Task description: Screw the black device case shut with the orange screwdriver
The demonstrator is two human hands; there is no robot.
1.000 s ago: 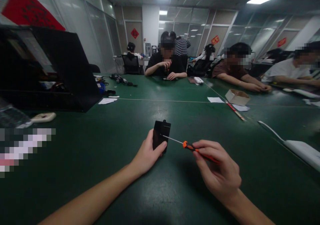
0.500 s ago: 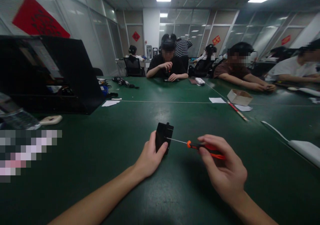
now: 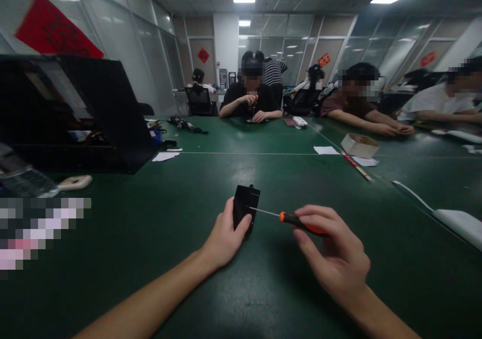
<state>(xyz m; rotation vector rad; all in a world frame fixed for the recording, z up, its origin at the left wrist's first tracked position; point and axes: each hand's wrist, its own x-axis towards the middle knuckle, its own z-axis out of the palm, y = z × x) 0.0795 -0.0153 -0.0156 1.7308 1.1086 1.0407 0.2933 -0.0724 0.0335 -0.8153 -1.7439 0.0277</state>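
A flat black rectangular case [image 3: 245, 198] with a small tab at its top edge is tilted up over the green table [image 3: 241, 294]. My left hand [image 3: 229, 233] is closed round its left side and lower end, thumb across the front. My right hand [image 3: 335, 248] holds a screwdriver [image 3: 301, 222] with an orange and black handle; its thumb is a little apart from the handle. The thin metal shaft points left, and its tip meets the front face of the case. Whether a screw sits under the tip is too small to tell.
A large black open box [image 3: 109, 113] stands at the left, beside a white object [image 3: 75, 182]. Cables [image 3: 184, 124], papers [image 3: 326, 150], a small cardboard box [image 3: 359, 145] and a white power strip [image 3: 457, 223] lie farther off. Co-workers [image 3: 251, 95] sit across the table.
My right fingers have shifted on the screwdriver handle, and the thumb has moved off it. The handle appears turned. The left hand and case hold nearly still.
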